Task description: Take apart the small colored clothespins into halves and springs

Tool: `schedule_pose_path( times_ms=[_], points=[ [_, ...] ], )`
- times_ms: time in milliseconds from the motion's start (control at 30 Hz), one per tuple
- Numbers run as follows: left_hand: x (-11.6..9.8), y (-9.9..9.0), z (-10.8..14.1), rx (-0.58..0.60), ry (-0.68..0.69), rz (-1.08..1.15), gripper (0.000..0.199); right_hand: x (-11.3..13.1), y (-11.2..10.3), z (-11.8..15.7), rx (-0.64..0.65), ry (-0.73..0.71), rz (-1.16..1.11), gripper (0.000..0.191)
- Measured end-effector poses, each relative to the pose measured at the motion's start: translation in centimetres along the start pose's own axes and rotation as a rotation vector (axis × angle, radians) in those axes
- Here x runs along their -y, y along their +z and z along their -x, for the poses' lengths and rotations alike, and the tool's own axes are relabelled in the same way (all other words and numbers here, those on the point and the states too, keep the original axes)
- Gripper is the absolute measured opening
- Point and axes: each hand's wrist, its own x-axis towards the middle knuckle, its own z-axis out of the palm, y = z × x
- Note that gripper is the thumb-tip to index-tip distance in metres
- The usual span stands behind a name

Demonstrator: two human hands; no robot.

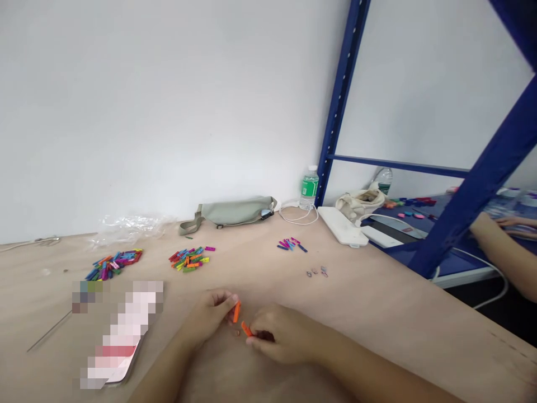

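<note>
My left hand (216,310) pinches an orange clothespin half (237,312) upright between thumb and fingers. Close by on the right, my right hand (281,333) is closed on a second orange clothespin half (246,328), tilted toward the first. The two halves are slightly apart. A small metal spring (237,333) lies on the table just below them. Farther right rest several small springs (314,272), and beyond those a little group of purple, pink and blue clothespin pieces (291,244).
Two heaps of coloured clothespin pieces (111,266) (188,259) lie to the left, near a partly blurred phone (126,358) and a thin rod (50,330). Along the wall are a plastic bag (130,226), grey pouch (237,212) and bottle (309,187). Right, a white power bank (342,225), blue frame (461,196) and another person's arm (507,257).
</note>
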Motion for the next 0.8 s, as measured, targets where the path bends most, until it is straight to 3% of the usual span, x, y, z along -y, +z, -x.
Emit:
schedule_pose_path(
  times_ms=[267,500,667,800],
  points=[
    [1.2,0.0,-0.7,-0.049,0.004,0.054,0.032,-1.5,-0.6,0.0,-0.073,0.134,0.000,0.026],
    [1.2,0.3,-0.7,-0.046,0.040,0.138,0.031,-2.5,-1.3,-0.5,-0.265,0.219,-0.009,0.033],
    [1.5,0.2,-1.1,-0.037,0.012,0.229,0.030,-5.9,-3.3,-0.8,-0.255,0.546,0.249,0.033],
    [1.4,0.0,-1.2,-0.056,0.001,0.303,0.029,-9.2,-5.6,-2.2,-0.239,0.634,0.317,0.030]
  ],
)
